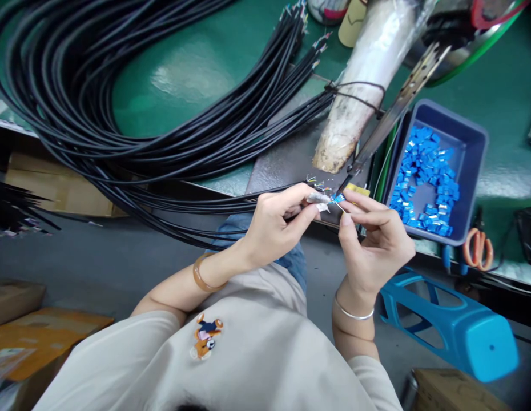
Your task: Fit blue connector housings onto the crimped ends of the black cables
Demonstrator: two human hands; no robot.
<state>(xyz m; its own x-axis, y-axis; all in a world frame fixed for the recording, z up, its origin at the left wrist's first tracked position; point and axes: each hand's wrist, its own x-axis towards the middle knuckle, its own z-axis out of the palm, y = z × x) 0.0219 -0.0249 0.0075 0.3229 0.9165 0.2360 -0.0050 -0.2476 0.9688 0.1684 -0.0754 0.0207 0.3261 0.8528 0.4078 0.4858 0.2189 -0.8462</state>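
Observation:
My left hand is closed, its thumb and fingers pinching the end of a cable wrapped in grey and white. Right at that end is a small blue connector, close to the fingertips of both hands. My right hand is closed as well, with a thin pale wire between thumb and finger. Just above the connector comes down the dark tip of a soldering iron fixed on a metal arm; whether it touches is too small to tell. Fingers partly hide the joint.
Black cables lie in a large looped bundle across the green bench. A whitish tube hangs over the work spot. At right stand a tray of blue connectors, orange-handled scissors and, lower, a blue stool.

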